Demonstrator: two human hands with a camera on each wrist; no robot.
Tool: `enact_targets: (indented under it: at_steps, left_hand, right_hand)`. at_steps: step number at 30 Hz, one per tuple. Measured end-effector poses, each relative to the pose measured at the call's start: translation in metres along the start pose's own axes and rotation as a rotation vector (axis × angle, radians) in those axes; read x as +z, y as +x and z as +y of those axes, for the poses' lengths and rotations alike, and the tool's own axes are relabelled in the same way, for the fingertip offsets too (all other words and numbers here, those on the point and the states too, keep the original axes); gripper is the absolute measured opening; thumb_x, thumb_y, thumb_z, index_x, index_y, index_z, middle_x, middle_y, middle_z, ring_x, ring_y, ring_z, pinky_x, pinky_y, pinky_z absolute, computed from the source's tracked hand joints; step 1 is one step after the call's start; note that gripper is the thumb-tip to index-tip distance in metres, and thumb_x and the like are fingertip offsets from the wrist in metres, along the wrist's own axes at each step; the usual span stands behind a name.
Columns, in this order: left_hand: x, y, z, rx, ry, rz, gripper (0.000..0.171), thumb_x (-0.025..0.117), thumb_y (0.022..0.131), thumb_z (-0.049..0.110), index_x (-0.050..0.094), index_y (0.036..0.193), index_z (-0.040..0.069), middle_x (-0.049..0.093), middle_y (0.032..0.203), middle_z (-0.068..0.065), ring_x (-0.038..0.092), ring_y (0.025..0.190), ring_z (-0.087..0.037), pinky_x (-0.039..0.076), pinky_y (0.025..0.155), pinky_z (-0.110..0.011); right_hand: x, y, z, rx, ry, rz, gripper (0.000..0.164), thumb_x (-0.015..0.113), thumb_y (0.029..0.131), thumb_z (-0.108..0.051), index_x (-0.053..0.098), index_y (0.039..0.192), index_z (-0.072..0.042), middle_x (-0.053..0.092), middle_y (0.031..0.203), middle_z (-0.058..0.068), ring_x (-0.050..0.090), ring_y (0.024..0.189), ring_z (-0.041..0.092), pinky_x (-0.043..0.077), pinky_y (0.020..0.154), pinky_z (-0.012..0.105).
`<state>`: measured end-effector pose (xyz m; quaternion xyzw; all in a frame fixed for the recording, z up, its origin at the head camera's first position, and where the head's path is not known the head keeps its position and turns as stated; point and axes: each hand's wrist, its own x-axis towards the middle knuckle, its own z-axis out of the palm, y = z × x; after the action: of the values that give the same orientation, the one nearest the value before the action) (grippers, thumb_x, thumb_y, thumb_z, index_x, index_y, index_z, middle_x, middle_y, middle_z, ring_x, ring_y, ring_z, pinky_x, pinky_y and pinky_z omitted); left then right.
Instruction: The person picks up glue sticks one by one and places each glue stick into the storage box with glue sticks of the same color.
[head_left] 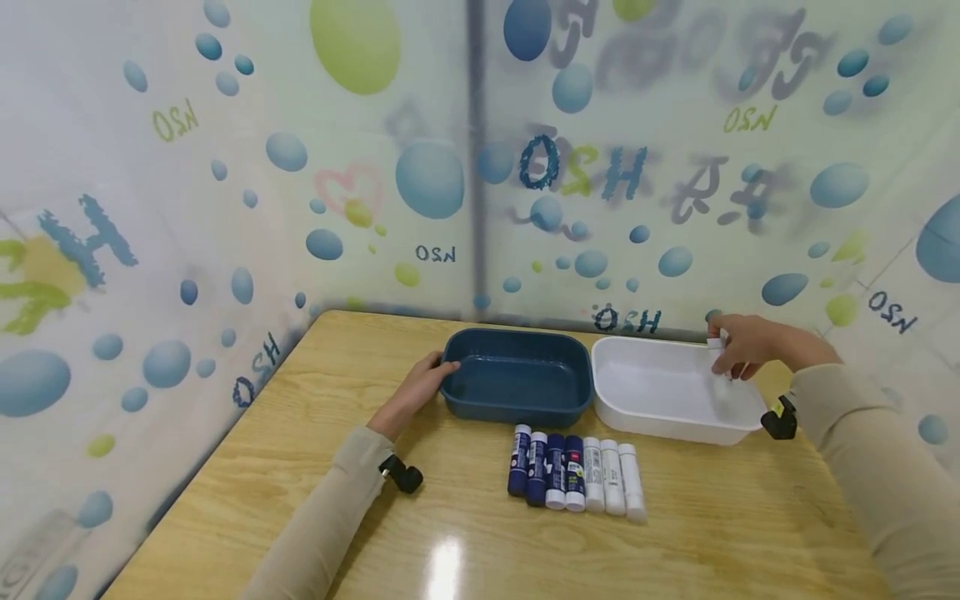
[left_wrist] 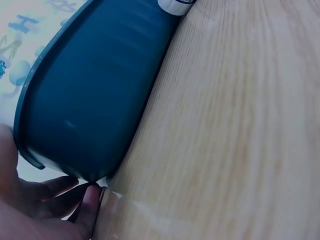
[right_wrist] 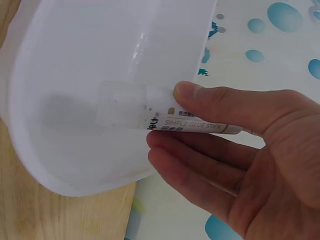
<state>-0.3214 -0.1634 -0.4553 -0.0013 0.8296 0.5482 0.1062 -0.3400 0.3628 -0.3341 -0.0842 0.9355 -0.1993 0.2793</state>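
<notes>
My left hand (head_left: 416,388) grips the left end of a dark blue plastic tray (head_left: 517,382), its thumb over the rim and its other fingers outside against the end wall. In the right wrist view my right hand (right_wrist: 225,145) pinches a white glue stick (right_wrist: 127,106) between thumb and fingers, its clear cap pointing away from the palm. That glue stick is over the right end of a white plastic tray (head_left: 652,385). On the table before the trays lies a row of blue glue sticks (head_left: 536,468) and white glue sticks (head_left: 612,479), side by side.
The two trays stand end to end near the back edge of the wooden table (head_left: 360,367). Behind them hangs a patterned curtain (head_left: 427,275), with another at the left side. Light glares off the table's front part.
</notes>
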Motion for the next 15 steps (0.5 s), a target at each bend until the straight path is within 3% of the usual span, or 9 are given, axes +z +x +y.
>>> enact_targets:
  at_steps: [15]
  left_hand:
    - [0.001,-0.002,0.002,0.008,-0.004,0.001,0.069,0.051,0.105,0.044,0.033,0.160,0.006,0.035,0.167,-0.017,0.031,0.156,-0.035,0.026,0.128,-0.053]
  right_hand:
    - [0.021,0.010,0.001,0.081,-0.038,-0.024,0.044,0.073,0.094,-0.010,0.044,0.123,0.006,0.065,0.087,0.014,0.066,0.076,0.021,0.063,0.069,0.034]
